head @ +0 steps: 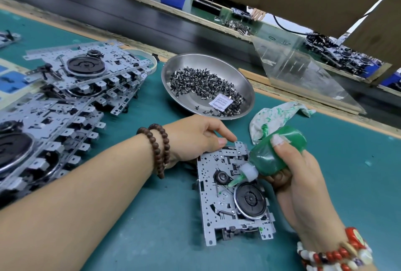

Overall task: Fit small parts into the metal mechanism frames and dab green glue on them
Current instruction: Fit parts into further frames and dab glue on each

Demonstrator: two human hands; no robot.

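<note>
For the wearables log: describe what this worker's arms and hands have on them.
Both forearms are bare, with no sleeves or gloves in view. The left hand has a double loop of dark brown round wooden beads at the wrist. The right hand has stacked bracelets of red, white and cream beads at the wrist, and a strip of whitish tape around one fingertip.
</note>
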